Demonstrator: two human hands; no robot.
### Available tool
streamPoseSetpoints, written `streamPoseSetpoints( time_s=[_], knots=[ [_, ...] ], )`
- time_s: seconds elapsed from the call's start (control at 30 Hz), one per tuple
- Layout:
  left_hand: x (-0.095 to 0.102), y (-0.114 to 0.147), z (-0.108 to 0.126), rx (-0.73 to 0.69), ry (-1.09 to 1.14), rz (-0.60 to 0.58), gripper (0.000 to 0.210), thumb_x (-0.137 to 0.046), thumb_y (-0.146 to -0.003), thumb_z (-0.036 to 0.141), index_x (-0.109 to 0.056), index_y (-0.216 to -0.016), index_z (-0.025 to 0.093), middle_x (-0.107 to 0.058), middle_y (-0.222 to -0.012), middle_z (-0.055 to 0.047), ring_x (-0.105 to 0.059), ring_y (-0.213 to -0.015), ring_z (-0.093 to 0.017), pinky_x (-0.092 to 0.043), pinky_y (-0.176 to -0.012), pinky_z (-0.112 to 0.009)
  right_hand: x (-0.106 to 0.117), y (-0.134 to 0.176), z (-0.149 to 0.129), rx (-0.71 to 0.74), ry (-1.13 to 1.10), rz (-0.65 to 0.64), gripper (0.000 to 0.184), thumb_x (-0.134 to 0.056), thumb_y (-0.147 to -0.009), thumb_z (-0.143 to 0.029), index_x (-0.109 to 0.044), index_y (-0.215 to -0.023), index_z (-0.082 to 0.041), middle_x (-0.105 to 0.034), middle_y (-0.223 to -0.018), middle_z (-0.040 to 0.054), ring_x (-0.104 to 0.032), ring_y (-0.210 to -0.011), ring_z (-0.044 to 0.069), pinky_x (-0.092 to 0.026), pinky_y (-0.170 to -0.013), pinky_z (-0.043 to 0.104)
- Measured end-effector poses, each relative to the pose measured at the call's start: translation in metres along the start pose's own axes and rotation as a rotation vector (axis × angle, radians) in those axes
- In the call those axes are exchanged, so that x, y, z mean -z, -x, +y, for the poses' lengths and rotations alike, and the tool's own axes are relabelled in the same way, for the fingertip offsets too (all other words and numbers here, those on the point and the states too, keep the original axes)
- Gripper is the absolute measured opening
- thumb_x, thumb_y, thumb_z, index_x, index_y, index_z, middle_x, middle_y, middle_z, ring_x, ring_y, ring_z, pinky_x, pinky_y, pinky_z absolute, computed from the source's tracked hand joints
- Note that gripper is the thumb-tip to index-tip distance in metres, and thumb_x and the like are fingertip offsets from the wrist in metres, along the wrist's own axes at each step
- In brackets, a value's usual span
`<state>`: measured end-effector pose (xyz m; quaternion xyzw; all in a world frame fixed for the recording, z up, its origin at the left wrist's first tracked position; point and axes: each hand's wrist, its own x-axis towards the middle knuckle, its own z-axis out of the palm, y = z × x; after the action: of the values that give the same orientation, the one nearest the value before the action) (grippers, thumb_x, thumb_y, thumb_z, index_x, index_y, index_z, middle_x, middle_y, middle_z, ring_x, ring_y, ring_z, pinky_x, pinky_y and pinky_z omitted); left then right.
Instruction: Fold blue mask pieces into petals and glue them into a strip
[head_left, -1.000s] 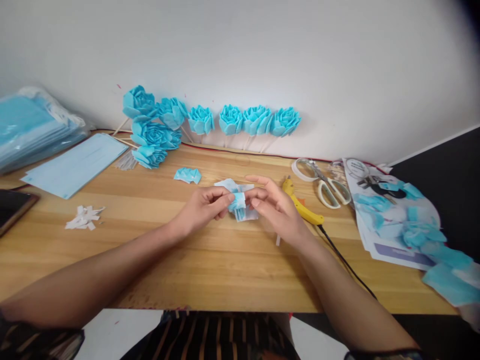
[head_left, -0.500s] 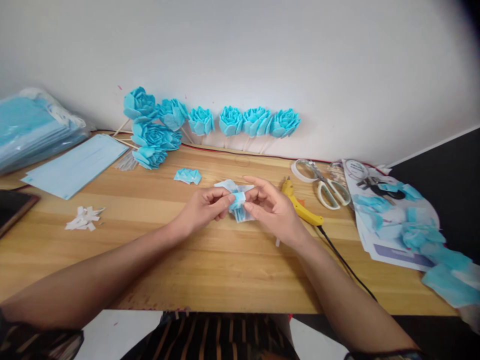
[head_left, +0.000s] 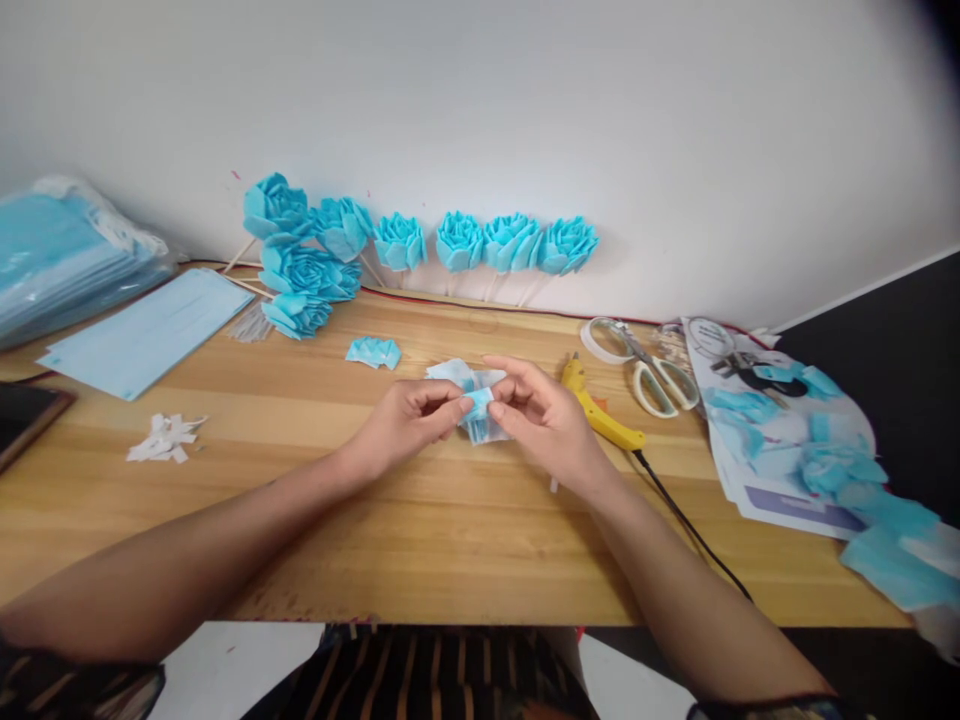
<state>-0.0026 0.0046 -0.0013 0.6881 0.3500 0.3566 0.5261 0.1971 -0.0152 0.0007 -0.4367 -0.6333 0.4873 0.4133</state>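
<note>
Between both thumbs and forefingers I pinch a small light-blue fabric piece [head_left: 478, 403]. My left hand [head_left: 412, 420] grips its left edge, my right hand [head_left: 544, 425] its right edge. More pale blue and white fabric pieces [head_left: 448, 370] lie right under and behind my fingers on the table. Just behind my left hand rests a small folded blue petal piece [head_left: 373, 352]. Close by my right hand lies a yellow glue gun [head_left: 600, 415] with a black cord.
Blue fabric roses [head_left: 511, 243] on sticks lean along the wall. Flat blue sheets [head_left: 150, 330], a bagged stack [head_left: 67, 260], white scraps [head_left: 166, 438] and a phone [head_left: 26, 425] are left. Scissors [head_left: 660, 385], tape [head_left: 606, 340] and a paper sheet [head_left: 795, 510] with blue scraps lie right.
Both hands stay in nearly the same place, still pinching the fabric piece. My left fingers have shifted slightly on it. The whole view has moved a little.
</note>
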Motion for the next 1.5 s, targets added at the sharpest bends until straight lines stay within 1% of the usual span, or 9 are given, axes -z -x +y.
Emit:
streamPoseSetpoints(
  time_s=[0.1, 0.23, 0.4, 0.47, 0.77, 0.97, 1.13, 1.37, 1.5],
  knots=[
    [0.0, 0.001, 0.001, 0.063, 0.039, -0.004, 0.043, -0.057, -0.089, 0.044, -0.051, -0.057, 0.017, -0.045, -0.052, 0.004, -0.037, -0.049, -0.007, -0.029, -0.049, -0.021, -0.002, 0.001, -0.001, 0.062, 0.049, 0.03, 0.045, -0.061, -0.086, -0.019, -0.057, -0.13, -0.026, -0.06, -0.083, -0.0028, -0.057, -0.074, 0.012, -0.047, -0.07, 0.028],
    [0.0, 0.0, -0.002, 0.249, 0.214, 0.008, 0.048, -0.06, -0.087, 0.055, -0.054, -0.06, 0.016, -0.052, -0.05, 0.002, -0.038, -0.043, -0.006, -0.028, -0.042, -0.02, -0.003, 0.003, -0.001, 0.119, 0.09, 0.071, 0.047, -0.061, -0.087, -0.017, -0.056, -0.132, -0.028, -0.059, -0.082, -0.0035, -0.056, -0.073, 0.012, -0.047, -0.069, 0.028],
    [0.0, -0.003, -0.008, 0.342, 0.489, 0.009, 0.043, -0.064, -0.085, 0.058, -0.062, -0.097, 0.017, -0.055, -0.048, 0.004, -0.04, -0.037, -0.008, -0.024, -0.036, -0.018, -0.003, 0.003, 0.0, 0.111, 0.07, 0.088, 0.048, -0.06, -0.088, -0.019, -0.054, -0.134, -0.029, -0.06, -0.085, -0.0022, -0.057, -0.076, 0.013, -0.049, -0.071, 0.029],
    [0.001, -0.004, -0.008, 0.331, 0.505, 0.014, 0.046, -0.063, -0.085, 0.059, -0.06, -0.103, 0.017, -0.055, -0.048, 0.005, -0.041, -0.037, -0.008, -0.024, -0.035, -0.018, -0.003, 0.003, 0.0, 0.1, 0.047, 0.095, 0.048, -0.061, -0.088, -0.021, -0.053, -0.135, -0.028, -0.061, -0.086, -0.0017, -0.058, -0.077, 0.014, -0.05, -0.072, 0.03],
    [0.0, 0.001, 0.005, 0.208, 0.261, -0.036, 0.041, -0.076, -0.077, 0.05, -0.054, -0.088, 0.018, -0.05, -0.053, 0.008, -0.041, -0.045, -0.006, -0.029, -0.044, -0.018, -0.005, 0.0, 0.0, 0.049, -0.03, 0.144, 0.047, -0.063, -0.088, -0.025, -0.053, -0.134, -0.027, -0.061, -0.081, -0.0029, -0.058, -0.073, 0.013, -0.049, -0.066, 0.027],
    [0.001, 0.001, 0.004, 0.178, 0.213, -0.016, 0.033, -0.065, -0.084, 0.046, -0.05, -0.077, 0.018, -0.048, -0.052, 0.007, -0.039, -0.046, -0.006, -0.029, -0.046, -0.019, -0.005, 0.0, 0.002, 0.061, -0.012, 0.136, 0.049, -0.064, -0.087, -0.026, -0.053, -0.135, -0.027, -0.06, -0.084, -0.002, -0.058, -0.075, 0.013, -0.049, -0.068, 0.029],
    [0.0, 0.001, 0.005, 0.148, 0.182, 0.003, 0.034, -0.065, -0.084, 0.045, -0.049, -0.072, 0.018, -0.047, -0.053, 0.006, -0.038, -0.047, -0.006, -0.029, -0.047, -0.02, -0.006, 0.001, 0.002, 0.069, -0.029, 0.111, 0.051, -0.064, -0.086, -0.024, -0.051, -0.136, -0.027, -0.059, -0.082, -0.0029, -0.057, -0.075, 0.014, -0.048, -0.069, 0.029],
    [-0.001, 0.001, 0.005, 0.122, 0.173, 0.05, 0.036, -0.066, -0.084, 0.05, -0.052, -0.092, 0.018, -0.047, -0.053, 0.007, -0.041, -0.048, -0.009, -0.03, -0.048, -0.021, -0.008, 0.001, 0.001, 0.073, 0.01, 0.123, 0.05, -0.059, -0.088, -0.022, -0.05, -0.137, -0.027, -0.056, -0.08, -0.0032, -0.056, -0.073, 0.014, -0.048, -0.066, 0.028],
    [-0.002, 0.002, 0.006, 0.119, 0.163, -0.001, 0.034, -0.068, -0.083, 0.048, -0.056, -0.087, 0.016, -0.046, -0.059, 0.006, -0.037, -0.052, -0.007, -0.029, -0.05, -0.021, -0.01, 0.001, 0.002, 0.083, 0.02, 0.146, 0.052, -0.058, -0.088, -0.022, -0.048, -0.139, -0.027, -0.056, -0.08, -0.0038, -0.056, -0.072, 0.013, -0.048, -0.066, 0.027]
  ],
)
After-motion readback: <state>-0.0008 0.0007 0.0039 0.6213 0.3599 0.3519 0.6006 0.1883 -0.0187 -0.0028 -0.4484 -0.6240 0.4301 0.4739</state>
